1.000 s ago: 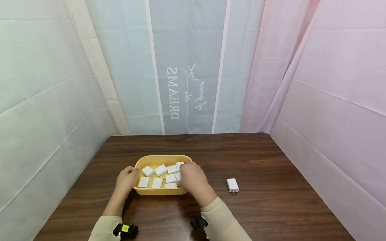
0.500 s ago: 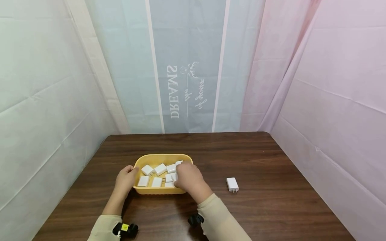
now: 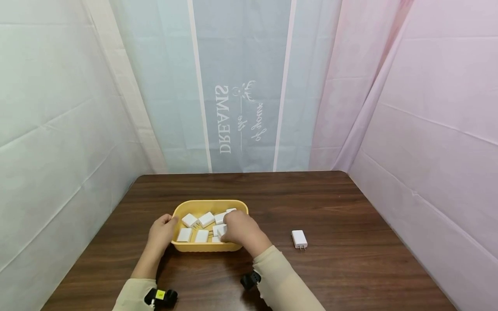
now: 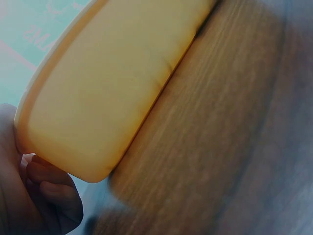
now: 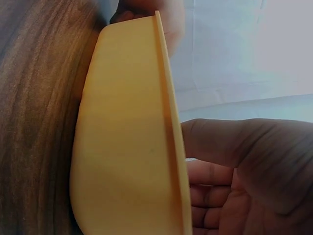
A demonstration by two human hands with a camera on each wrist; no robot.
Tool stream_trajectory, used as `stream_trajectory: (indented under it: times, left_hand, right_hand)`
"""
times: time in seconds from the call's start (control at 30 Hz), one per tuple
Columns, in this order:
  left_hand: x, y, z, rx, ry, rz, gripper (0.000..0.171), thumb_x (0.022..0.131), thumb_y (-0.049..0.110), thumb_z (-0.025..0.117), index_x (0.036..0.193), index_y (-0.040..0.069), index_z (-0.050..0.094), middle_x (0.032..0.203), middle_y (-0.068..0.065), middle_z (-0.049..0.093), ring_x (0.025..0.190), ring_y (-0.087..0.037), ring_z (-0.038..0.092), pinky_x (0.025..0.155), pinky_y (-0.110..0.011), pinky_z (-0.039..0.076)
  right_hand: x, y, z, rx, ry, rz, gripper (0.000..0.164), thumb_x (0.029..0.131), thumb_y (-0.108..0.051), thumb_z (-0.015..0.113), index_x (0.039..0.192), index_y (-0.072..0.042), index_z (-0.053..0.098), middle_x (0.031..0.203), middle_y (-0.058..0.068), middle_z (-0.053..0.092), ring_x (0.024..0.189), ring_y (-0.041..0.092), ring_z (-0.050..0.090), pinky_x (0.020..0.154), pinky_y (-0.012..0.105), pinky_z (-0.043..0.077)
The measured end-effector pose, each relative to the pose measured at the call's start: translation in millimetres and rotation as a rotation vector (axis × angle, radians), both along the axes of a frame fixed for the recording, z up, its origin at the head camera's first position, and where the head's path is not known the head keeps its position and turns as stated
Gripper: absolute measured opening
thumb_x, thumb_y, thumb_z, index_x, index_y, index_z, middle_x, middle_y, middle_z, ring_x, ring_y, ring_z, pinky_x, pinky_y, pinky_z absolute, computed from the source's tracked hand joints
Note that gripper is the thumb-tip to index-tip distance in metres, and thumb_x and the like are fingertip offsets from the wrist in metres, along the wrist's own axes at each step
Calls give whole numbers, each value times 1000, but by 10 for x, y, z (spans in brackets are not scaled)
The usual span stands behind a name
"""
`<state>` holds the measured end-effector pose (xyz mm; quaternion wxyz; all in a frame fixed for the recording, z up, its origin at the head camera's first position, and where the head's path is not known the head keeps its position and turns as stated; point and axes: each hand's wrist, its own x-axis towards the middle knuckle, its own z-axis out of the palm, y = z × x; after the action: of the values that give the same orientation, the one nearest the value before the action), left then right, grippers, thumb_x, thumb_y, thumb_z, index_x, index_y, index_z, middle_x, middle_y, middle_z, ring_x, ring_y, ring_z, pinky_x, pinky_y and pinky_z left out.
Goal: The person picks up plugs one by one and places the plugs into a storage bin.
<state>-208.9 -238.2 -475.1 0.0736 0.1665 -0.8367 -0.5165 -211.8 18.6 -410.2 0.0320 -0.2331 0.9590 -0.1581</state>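
Observation:
A yellow plastic basket point(image 3: 206, 247) stands on the table with several white plug-in chargers point(image 3: 201, 236) lying loose inside. At its left end, my left hand point(image 3: 161, 233) grips the rim; the left wrist view shows the thumb above the edge and curled fingers point(image 4: 56, 193) below it. My right hand point(image 3: 245, 228) reaches over the basket's right end and pinches a tilted white charger point(image 3: 222, 232) among the others. That hand hides part of the chargers there. In the right wrist view the basket wall point(image 5: 127, 127) covers the fingertips.
A single white charger point(image 3: 299, 239) lies on the dark wooden table point(image 3: 350, 268) to the right of the basket, prongs toward me. Pale cloth hangs along the left side, the back point(image 3: 249, 52) and the right side.
My right hand has moved slightly left inside the basket, along with the charger at its fingertips. My left hand and the basket have stayed in place.

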Motion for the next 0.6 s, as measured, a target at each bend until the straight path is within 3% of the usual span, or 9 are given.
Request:
stream_trajectory:
  times: [0.3, 0.6]
  left_hand:
    - [7, -1, 13, 1, -6, -4, 36, 98, 36, 49, 87, 2, 53, 66, -2, 46, 60, -17, 47, 49, -28, 41]
    - [-6, -7, 9, 9, -14, -4, 37, 98, 37, 50, 87, 2, 54, 66, -2, 46, 60, -18, 47, 49, -29, 40]
  right_hand:
    - [-18, -48, -52, -21, -29, -29, 49, 74, -31, 82, 57, -18, 38, 56, -6, 27, 51, 12, 26, 47, 28, 25]
    - [-26, -88, -67, -5, -42, -49, 44, 73, -32, 83, 58, -18, 45, 57, -6, 35, 53, 12, 31, 48, 28, 29]
